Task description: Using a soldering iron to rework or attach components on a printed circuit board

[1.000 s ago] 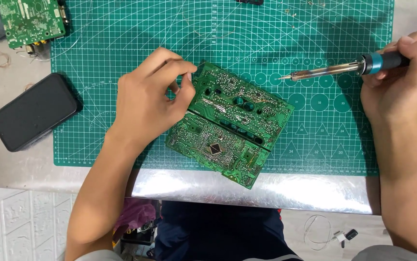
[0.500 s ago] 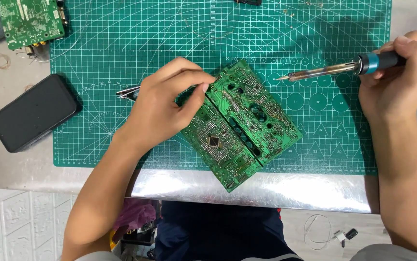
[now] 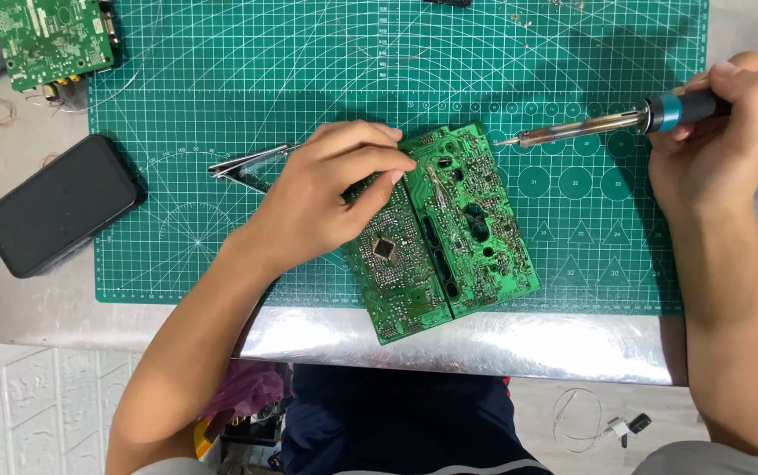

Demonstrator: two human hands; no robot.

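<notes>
Green circuit board (image 3: 449, 233) flat on cutting mat (image 3: 221, 70), overhanging its near edge. Left hand (image 3: 326, 198) fingers pressing board. Right hand (image 3: 717, 132) gripping soldering iron (image 3: 590, 127), tip just off the board; no joint touched yet.

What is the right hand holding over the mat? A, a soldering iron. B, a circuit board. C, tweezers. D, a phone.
A: the right hand grips a blue-handled soldering iron, its tip pointing at the circuit board; the tweezers lie on the mat by the left hand.
</notes>
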